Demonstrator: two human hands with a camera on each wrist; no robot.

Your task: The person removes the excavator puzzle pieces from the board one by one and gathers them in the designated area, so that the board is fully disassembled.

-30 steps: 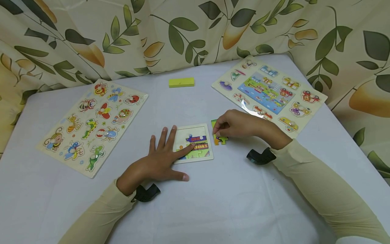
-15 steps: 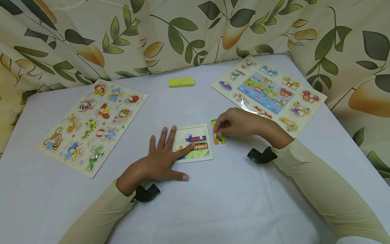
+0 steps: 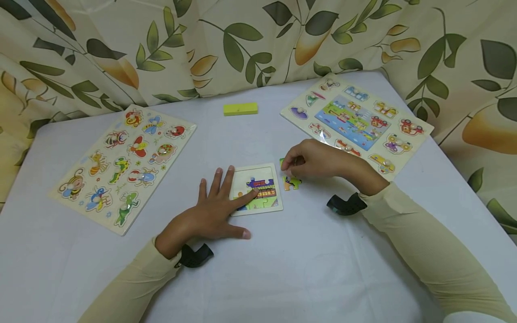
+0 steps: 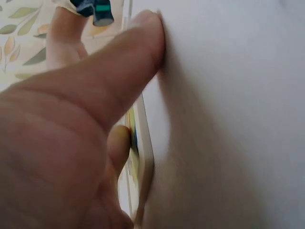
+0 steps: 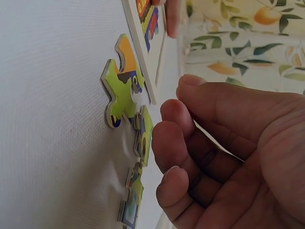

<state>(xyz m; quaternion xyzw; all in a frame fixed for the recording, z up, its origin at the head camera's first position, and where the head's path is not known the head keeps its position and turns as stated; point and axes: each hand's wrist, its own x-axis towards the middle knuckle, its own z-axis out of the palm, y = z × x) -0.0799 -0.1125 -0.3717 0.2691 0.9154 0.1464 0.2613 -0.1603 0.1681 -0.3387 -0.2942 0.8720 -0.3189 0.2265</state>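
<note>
A small square puzzle tray [image 3: 258,170] lies mid-table, part filled with train-picture pieces. My left hand [image 3: 210,211] is spread flat, its index finger resting on the tray's pieces and its thumb on the cloth; the left wrist view shows the thumb [image 4: 128,52] large. Right of the tray, my right hand [image 3: 315,159] hovers with curled fingers. In the right wrist view its thumb and index tips [image 5: 176,112] come together, and no piece shows between them. Beside them lies a green-and-orange jigsaw piece [image 5: 121,93], with more pieces [image 5: 145,136] partly behind it, under the hand in the head view.
An insect peg-puzzle board [image 3: 121,170] lies at the left. A vehicle puzzle board [image 3: 355,121] sits at the back right, close to the right forearm. A yellow-green block [image 3: 240,109] rests near the back edge. Leaf-patterned curtain [image 3: 242,45] hangs behind the table.
My right hand has shifted very slightly up and away from the lower jigsaw piece, showing more of it. The left hand stays on the tray.
</note>
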